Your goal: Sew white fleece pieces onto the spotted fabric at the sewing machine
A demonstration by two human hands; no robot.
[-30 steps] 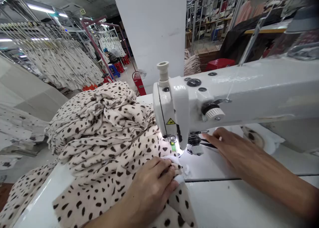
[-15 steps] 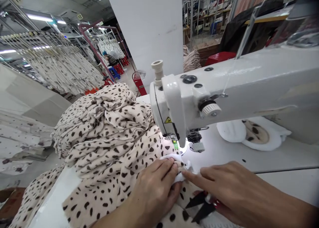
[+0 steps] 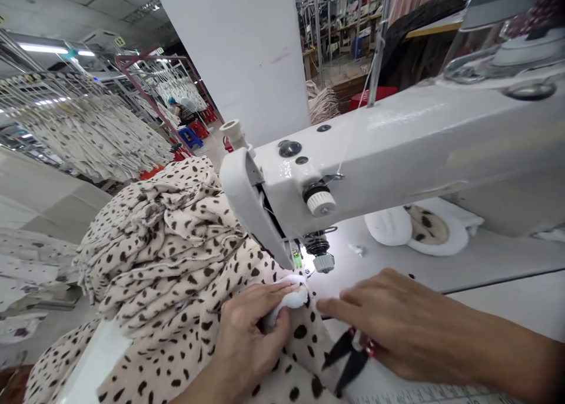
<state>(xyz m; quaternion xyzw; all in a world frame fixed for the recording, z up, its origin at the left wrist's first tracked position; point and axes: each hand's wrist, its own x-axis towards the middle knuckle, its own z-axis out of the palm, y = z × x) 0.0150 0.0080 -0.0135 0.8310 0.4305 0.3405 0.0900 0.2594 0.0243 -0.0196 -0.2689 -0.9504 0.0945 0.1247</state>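
My left hand (image 3: 253, 327) pinches a small white fluffy piece (image 3: 295, 295) on top of spotted plush fabric (image 3: 216, 263), just in front of the sewing machine's lit needle area. Scissors (image 3: 346, 360) with black blades and red on the handle are held in my right hand (image 3: 388, 324), blades pointing left and partly apart. The right index finger extends toward the white piece without touching it. The white sewing machine (image 3: 362, 139) stands over the fabric, with a green part (image 3: 297, 259) by its presser foot.
A big heap of spotted fabric (image 3: 163, 221) lies left of the machine. Behind the needle area rests a white and beige plush piece (image 3: 428, 227). A ruler strip (image 3: 424, 393) runs along the front edge. Hanging garments, a pillar and a seated person are farther back.
The view has shifted, and the machine appears farther left. My right hand and its scissors have drawn apart from my left hand and the white piece. A white scrap now shows beyond the needle area.
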